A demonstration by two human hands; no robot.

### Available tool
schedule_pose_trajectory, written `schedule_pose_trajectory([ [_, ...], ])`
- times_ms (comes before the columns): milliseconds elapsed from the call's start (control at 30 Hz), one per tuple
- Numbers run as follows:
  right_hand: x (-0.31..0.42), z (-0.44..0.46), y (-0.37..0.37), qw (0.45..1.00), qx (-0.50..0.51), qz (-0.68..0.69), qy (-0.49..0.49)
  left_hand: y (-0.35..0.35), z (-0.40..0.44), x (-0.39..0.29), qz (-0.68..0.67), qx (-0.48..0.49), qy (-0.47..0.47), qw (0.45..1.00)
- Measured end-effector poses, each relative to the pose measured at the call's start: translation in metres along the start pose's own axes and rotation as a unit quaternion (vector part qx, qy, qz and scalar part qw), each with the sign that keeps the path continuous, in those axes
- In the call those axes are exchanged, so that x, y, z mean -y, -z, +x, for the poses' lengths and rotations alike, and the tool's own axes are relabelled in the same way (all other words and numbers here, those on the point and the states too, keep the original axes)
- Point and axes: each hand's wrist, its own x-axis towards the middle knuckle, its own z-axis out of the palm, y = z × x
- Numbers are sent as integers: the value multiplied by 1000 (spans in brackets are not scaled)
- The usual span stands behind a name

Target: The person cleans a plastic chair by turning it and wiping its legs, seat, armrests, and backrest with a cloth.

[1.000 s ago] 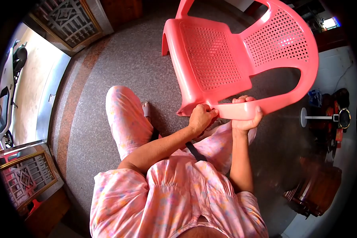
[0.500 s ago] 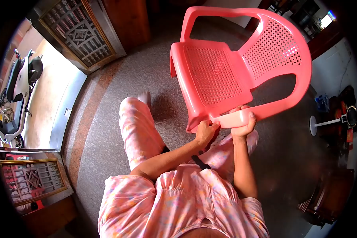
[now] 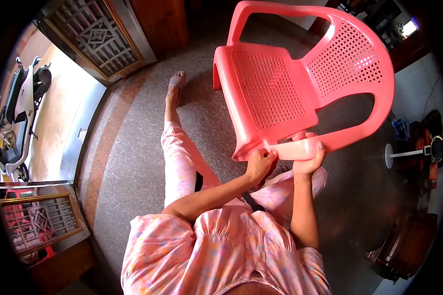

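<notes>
A pink plastic armchair [image 3: 270, 88] with a perforated seat and back is in front of me, tilted in the view. My right hand [image 3: 303, 155] is wrapped round the end of its near armrest, thumb on top. At the joint of that armrest and the seat's front corner, my left hand [image 3: 261, 164] is closed with its fingers pressed to the edge. Whatever may be between those left fingertips is too small to make out. My legs [image 3: 182, 157], in pink patterned trousers, are spread below the chair, and one sandalled foot [image 3: 177, 81] is stretched forward.
Speckled grey floor [image 3: 133, 147] lies around me. At the left, an open doorway shows a parked motorbike [image 3: 22, 118], between door panels with metal grilles [image 3: 101, 39]. At the right are a white stand [image 3: 389, 156] and dark wooden furniture [image 3: 408, 243].
One leg has stretched forward, bringing its foot out onto the floor. The view has shifted, with more of the motorbike showing than at first. Both hands stay at the same armrest.
</notes>
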Motion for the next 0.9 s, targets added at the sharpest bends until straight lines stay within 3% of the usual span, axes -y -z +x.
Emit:
schedule_pose_trajectory([
  [67, 8, -8, -10, 1000, -25, -11, -13, 4, 0, -2, 13, 5, 18, 1000],
  [133, 20, -17, -18, 958, -203, -176, 105, 5, 7, 7, 22, 25, 24, 999],
  [200, 32, -20, 19, 889, -227, -360, 168, 6, -1, -6, 27, 26, 19, 999],
  [233, 36, -15, 38, 884, -219, -316, 265, 7, -3, -10, 34, 28, 15, 999],
  [333, 79, -9, 7, 800, -252, -396, 373, 3, 5, 6, -10, 23, -10, 1000],
  [433, 97, 14, -9, 851, -109, -380, 345, 4, 1, -2, 21, 18, -7, 1000],
  [533, 97, 53, -18, 757, 11, -568, 324, 6, -6, -15, 5, 24, 27, 999],
  [600, 83, 65, -15, 763, 86, -626, 137, 5, -5, -17, -32, 58, 18, 998],
  [633, 82, 67, -11, 764, 87, -625, 136, 5, -5, -19, -32, 56, 18, 998],
  [700, 88, 61, -28, 614, 104, -782, 21, 4, -6, -26, 12, 44, -28, 999],
  [900, 83, 58, -24, 654, 58, -751, 74, 7, 9, -8, 67, 28, -11, 997],
])
